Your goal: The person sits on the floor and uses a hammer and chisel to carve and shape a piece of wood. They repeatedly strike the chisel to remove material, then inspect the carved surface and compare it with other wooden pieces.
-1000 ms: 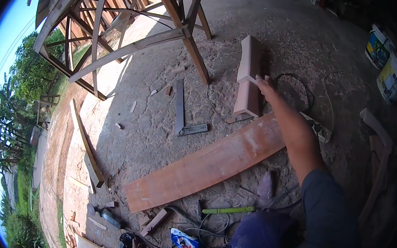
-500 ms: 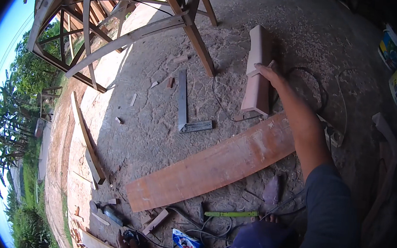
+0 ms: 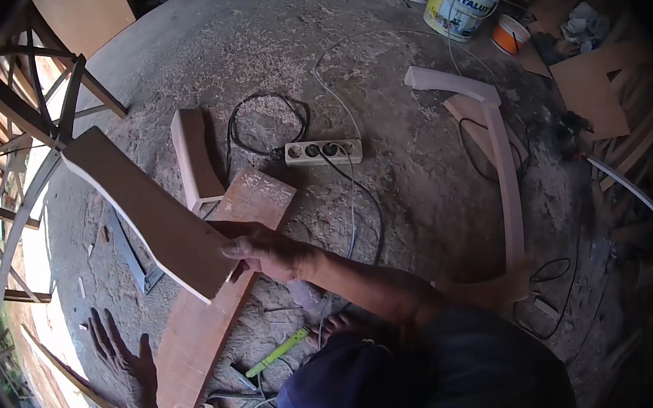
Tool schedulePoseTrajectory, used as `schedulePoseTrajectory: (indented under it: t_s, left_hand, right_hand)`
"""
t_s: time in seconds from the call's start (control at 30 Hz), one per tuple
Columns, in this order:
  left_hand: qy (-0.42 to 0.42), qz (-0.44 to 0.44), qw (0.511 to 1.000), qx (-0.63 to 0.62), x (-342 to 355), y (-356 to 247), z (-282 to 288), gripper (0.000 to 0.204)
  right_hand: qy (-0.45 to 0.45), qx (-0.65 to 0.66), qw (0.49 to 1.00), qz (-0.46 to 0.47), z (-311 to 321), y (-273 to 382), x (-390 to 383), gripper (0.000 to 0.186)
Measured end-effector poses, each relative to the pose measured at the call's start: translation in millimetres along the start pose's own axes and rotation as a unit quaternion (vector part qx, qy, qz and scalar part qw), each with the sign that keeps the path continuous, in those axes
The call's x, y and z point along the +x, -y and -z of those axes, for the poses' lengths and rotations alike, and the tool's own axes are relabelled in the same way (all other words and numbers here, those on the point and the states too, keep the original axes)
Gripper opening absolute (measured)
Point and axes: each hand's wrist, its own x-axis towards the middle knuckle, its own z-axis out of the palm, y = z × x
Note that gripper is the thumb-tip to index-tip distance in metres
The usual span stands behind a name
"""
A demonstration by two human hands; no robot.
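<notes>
My right hand (image 3: 260,253) grips the lower end of a curved, shaped wooden piece (image 3: 139,211), thumb on its broad face. The piece is raised and slants up to the left. My left hand (image 3: 124,361) is low on the left, fingers spread, with nothing in it. A second shaped wooden piece (image 3: 187,157) stands on the floor behind the held one. Beneath my right hand lies a long reddish plank (image 3: 193,348). A metal try square (image 3: 129,253) is partly hidden by the held piece.
A white power strip (image 3: 323,153) with plugs and black cords lies beyond the plank. A green-handled hammer (image 3: 278,353) rests by my foot. Joined curved wooden parts (image 3: 502,149) lie at right. Buckets (image 3: 460,10) stand at the back; a wooden frame (image 3: 30,124) at left.
The view has swung to the right. My right hand has lifted one shaped wooden piece off the floor, leaving the other there. My left hand, earlier by a dark object, is now spread and free.
</notes>
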Motion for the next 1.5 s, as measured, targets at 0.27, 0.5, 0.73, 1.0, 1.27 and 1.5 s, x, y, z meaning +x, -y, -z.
schedulePoseTrajectory:
  t_s: [0.27,0.5,0.73,1.0,1.27,1.5]
  left_hand:
    - [-0.172,-0.202,0.962,0.064,36.5,-59.5,6.8,0.062]
    - [-0.064,-0.171,0.979,0.085,35.3,-73.5,36.9,0.060]
    - [0.043,-0.243,0.969,-0.031,26.1,-71.1,53.0,0.052]
    - [0.107,-0.212,0.969,-0.064,-11.8,-55.2,20.9,0.044]
    - [0.259,-0.032,0.960,-0.106,-9.9,-29.4,16.1,0.034]
    - [0.287,0.093,0.919,-0.254,-57.2,13.5,2.6,0.036]
  right_hand:
    - [0.075,0.014,0.992,-0.099,5.3,0.4,-75.5,0.075]
    - [0.034,0.096,0.984,-0.145,3.1,-48.6,-92.0,0.062]
    - [0.083,0.108,0.970,-0.202,-1.9,-82.3,-87.6,0.048]
    - [0.009,0.084,0.967,-0.242,5.8,-90.0,-91.2,0.063]
    - [-0.046,0.030,0.980,-0.189,-6.3,-67.9,-80.8,0.060]
    - [-0.042,-0.097,0.975,-0.197,-28.8,-73.4,-69.0,0.060]
